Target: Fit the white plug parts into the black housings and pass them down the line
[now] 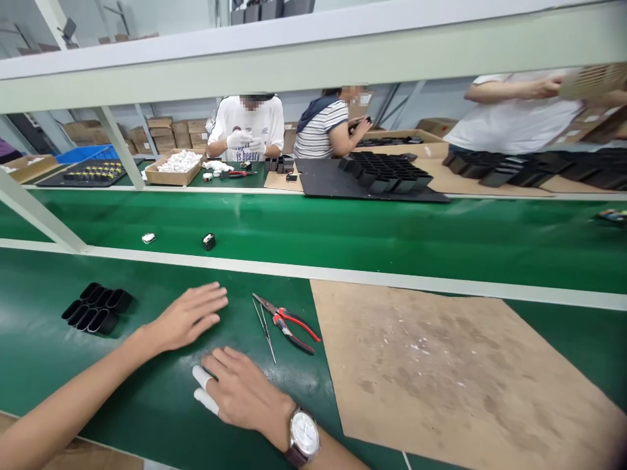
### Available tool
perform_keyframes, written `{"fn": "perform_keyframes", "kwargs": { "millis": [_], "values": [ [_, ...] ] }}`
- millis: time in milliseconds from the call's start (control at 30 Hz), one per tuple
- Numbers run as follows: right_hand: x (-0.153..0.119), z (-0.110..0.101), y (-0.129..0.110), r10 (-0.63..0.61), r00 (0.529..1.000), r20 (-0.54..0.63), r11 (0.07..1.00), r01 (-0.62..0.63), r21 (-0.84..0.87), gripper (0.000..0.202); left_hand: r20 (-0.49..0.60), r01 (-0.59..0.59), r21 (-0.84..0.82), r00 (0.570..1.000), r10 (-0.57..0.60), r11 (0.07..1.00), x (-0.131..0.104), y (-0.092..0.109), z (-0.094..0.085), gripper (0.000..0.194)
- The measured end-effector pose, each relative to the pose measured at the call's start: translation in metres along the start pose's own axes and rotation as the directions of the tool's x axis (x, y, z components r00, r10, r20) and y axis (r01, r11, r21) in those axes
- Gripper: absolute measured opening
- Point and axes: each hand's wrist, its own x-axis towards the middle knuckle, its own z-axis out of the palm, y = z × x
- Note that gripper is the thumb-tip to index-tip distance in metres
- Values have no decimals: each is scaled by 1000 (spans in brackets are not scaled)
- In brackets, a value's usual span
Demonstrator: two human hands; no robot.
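Note:
My left hand (189, 316) reaches over the green bench with its fingers stretched out, holding nothing. Nearer to me, my right hand (242, 391) rests low over the bench, palm down, its fingers apart and slightly bent, with nothing visible in it. White finger cots (206, 399) cover two of its digits, and a watch (304, 434) is on that wrist. Right of both hands lie metal tweezers (265, 329) and red-and-black pliers (289, 324), neither touched. Several black oval cases (95, 308) stand grouped on the bench to the left of my left hand.
A stained cardboard sheet (441, 365) covers the bench at right. Beyond a pale rail, a green conveyor belt (343, 232) carries a small black case (208, 241) and a white piece (148, 238). Across it, co-workers handle parts near black trays (392, 173). A shelf beam (313, 62) crosses above.

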Motion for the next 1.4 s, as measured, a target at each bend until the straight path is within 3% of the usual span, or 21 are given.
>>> {"fn": "perform_keyframes", "kwargs": {
  "millis": [67,100,167,233,300,500,667,833,967,1033,1100,1200,1300,1400],
  "values": [
    [0,-1,0,9,999,34,1000,-10,22,33,65,-59,-153,996,69,987,-10,11,14,42],
    [0,-1,-1,6,999,47,999,-8,37,38,49,-19,-250,998,33,968,-13,12,21,39],
    [-2,0,-2,11,998,69,997,-16,70,45,-27,131,-461,987,-161,878,-14,7,32,35],
    [-4,1,-3,27,995,98,994,-37,102,46,-79,240,-620,928,-364,747,-13,-3,37,36],
    [-6,2,-3,30,992,121,991,-45,129,45,-88,282,-689,881,-464,667,-11,-13,39,39],
    [-10,6,-3,4,993,115,991,-19,131,42,-70,288,-772,848,-526,567,-10,-14,40,39],
    [-10,4,-1,-25,988,150,992,6,124,40,-76,283,-780,842,-534,558,-8,-13,41,38],
    [-8,-5,3,-46,980,192,994,27,102,41,-121,294,-705,847,-518,646,-12,0,44,29],
    [-13,6,10,-60,985,162,996,49,75,42,-112,280,-623,892,-439,730,-12,1,34,23],
    [-18,24,12,-49,993,104,996,42,73,44,-74,295,-463,927,-368,836,-5,-18,15,30],
    [-24,47,11,61,998,16,997,-61,55,49,-59,340,-159,934,-352,927,7,-53,-10,38],
    [-28,82,8,93,982,-165,995,-88,38,46,-126,426,-49,895,-428,904,34,-119,-41,43],
    [-25,98,6,93,971,-218,996,-91,18,39,-157,521,-7,843,-515,854,60,-172,-45,59],
    [-18,87,7,65,987,-145,998,-64,9,40,-143,564,-18,816,-560,826,79,-194,-31,61]
  ]
}}
